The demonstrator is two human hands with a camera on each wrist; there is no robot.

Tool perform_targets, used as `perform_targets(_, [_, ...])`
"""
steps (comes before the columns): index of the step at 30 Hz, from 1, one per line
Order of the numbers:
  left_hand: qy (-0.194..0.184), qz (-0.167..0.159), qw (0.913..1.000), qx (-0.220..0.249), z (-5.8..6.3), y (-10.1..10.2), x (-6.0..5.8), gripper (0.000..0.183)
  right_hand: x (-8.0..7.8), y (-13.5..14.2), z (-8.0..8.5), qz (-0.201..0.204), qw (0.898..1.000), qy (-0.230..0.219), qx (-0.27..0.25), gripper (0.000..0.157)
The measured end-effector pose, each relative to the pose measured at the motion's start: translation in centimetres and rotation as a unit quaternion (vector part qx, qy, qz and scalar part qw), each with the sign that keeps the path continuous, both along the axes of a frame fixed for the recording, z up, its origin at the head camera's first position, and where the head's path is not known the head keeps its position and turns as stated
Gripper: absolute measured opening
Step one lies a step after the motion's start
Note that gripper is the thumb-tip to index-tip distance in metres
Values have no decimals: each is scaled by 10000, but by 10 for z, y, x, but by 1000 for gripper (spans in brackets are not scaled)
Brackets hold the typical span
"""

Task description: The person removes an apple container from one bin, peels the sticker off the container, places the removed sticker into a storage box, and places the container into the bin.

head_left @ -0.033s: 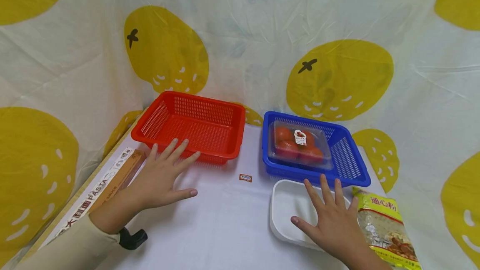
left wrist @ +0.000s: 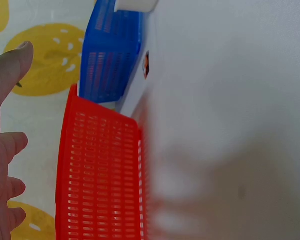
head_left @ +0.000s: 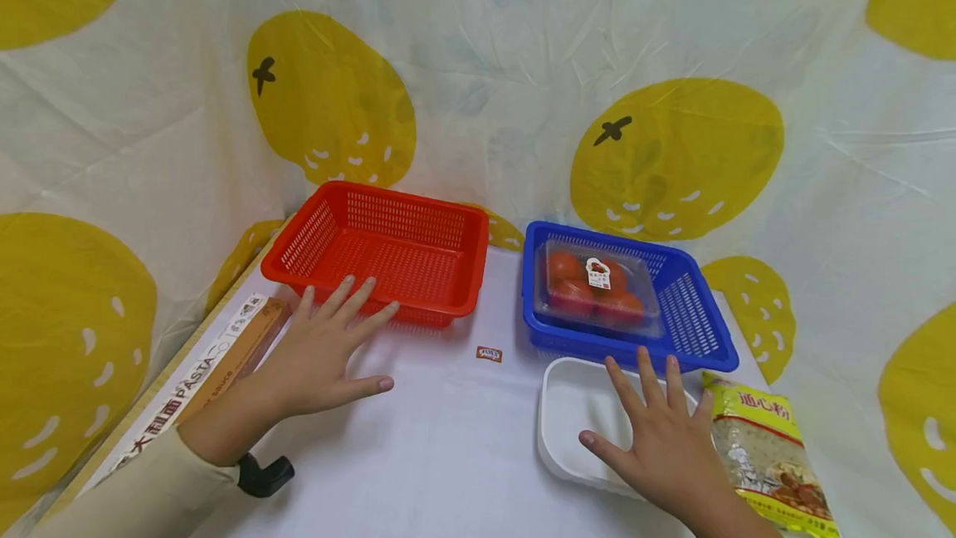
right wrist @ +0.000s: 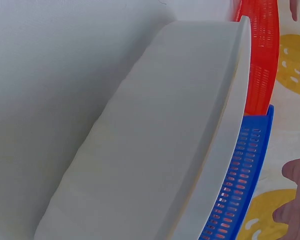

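My left hand (head_left: 324, 359) hovers with spread fingers in front of the red basket (head_left: 396, 260), its fingertips overlapping the near rim in the head view. It holds nothing. Beside its wrist lies a long pasta box (head_left: 235, 351), partly hidden by the arm. My right hand (head_left: 665, 447), fingers also spread and holding nothing, is over the white tub (head_left: 578, 430) and covers part of it. Behind that tub stands the blue basket (head_left: 698, 314) with a clear pack of tomatoes (head_left: 597, 285) in it. To the right of this hand is a yellow bag of macaroni (head_left: 769, 455).
A small orange-and-white packet (head_left: 489, 354) lies on the white tabletop (head_left: 433, 438) between the two baskets. A curtain (head_left: 493, 90) with big yellow fruit prints hangs behind and at both sides. Some black object (head_left: 265, 476) shows beside the left sleeve.
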State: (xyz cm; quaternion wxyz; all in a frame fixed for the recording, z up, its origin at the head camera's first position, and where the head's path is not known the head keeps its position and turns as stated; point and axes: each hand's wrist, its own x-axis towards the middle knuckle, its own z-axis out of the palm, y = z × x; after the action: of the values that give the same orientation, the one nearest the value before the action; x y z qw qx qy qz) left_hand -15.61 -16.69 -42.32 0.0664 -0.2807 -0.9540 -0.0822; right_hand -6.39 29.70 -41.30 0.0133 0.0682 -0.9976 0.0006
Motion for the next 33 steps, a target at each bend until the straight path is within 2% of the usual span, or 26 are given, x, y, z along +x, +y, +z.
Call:
perform_targets(8, [-154, 5, 9999, 73, -1, 1, 0, 100, 1, -1, 0, -3, 10000, -25, -12, 108])
perform_targets(15, [-32, 40, 10000, 2, -1, 0, 1, 100, 0, 2, -1, -1, 9999, 87, -51, 108])
perform_targets(24, [-34, 54, 9999, 133, -1, 3, -1, 100, -5, 7, 6, 24, 9995, 147, -285, 109])
perform_targets(33, [61, -22, 9991, 423, -4, 17, -6, 101, -16, 14, 19, 136, 9979, 255, -571, 107])
